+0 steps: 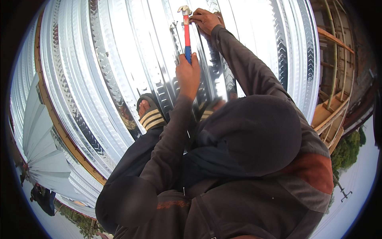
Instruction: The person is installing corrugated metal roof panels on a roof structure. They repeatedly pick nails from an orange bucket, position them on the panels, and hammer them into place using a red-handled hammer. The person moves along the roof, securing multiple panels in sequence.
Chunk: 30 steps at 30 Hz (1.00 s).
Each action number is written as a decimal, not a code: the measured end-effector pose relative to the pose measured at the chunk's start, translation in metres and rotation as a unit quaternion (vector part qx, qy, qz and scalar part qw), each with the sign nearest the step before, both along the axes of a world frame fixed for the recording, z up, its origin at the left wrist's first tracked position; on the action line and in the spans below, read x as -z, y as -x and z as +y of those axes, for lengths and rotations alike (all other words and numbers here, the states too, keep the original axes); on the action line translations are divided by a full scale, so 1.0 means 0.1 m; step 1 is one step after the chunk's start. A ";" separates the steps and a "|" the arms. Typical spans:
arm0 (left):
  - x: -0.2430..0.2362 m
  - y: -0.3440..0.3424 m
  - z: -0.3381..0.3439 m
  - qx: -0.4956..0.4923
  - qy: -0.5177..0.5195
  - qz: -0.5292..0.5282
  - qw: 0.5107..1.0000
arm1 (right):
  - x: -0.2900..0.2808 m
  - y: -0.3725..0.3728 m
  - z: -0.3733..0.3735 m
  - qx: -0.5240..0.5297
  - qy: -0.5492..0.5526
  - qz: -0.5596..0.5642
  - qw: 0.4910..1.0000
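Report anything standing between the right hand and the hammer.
Nothing visible does: the right hand sits close beside the hammer, just right of its head end. Whether the two touch, or the fingers pinch something tiny, is too unclear to tell.

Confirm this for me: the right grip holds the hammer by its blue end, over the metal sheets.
Wrong grip: the head view shows the left grip holding the hammer by its blue end, over the metal sheets. The right grip is beside the hammer's head.

From the head, one wide view looks down, close to dark cloth sleeves [169, 141]; the bare left hand [188, 75] and bare right hand [207, 21] are farther.
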<state>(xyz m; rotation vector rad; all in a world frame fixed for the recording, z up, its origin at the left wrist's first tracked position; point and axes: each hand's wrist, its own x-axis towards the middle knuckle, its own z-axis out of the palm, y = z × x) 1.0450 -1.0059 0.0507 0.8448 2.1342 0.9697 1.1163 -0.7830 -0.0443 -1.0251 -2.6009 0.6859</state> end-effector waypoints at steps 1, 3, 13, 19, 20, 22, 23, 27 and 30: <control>0.02 -0.01 0.00 0.004 0.009 0.009 1.000 | 0.01 0.00 0.01 0.001 0.003 -0.004 1.000; 0.03 -0.01 0.00 0.015 0.018 0.029 0.999 | 0.01 0.01 0.03 0.003 0.008 -0.010 1.000; -0.18 0.02 0.00 0.010 -0.009 0.017 1.000 | 0.14 0.01 0.04 -0.022 -0.041 0.074 0.996; -0.28 0.00 0.02 0.022 0.010 0.011 1.000 | 0.02 0.00 0.00 -0.017 -0.036 0.033 0.999; -0.31 0.00 0.01 0.011 0.015 0.017 1.000 | -0.01 0.05 -0.04 -0.015 -0.031 0.047 0.998; -0.37 -0.02 0.09 -0.008 0.011 0.027 1.000 | 0.04 0.06 -0.01 0.002 0.029 0.056 0.998; -0.28 -0.04 0.05 0.018 0.041 0.034 0.998 | 0.06 0.03 -0.04 0.007 0.042 0.054 0.998; -0.09 -0.03 0.04 0.035 0.041 0.043 0.998 | 0.18 -0.04 0.12 0.006 0.070 0.105 0.992; -0.62 0.03 0.12 -0.073 -0.076 -0.063 0.992 | 0.09 0.03 0.02 -0.006 0.004 0.030 1.000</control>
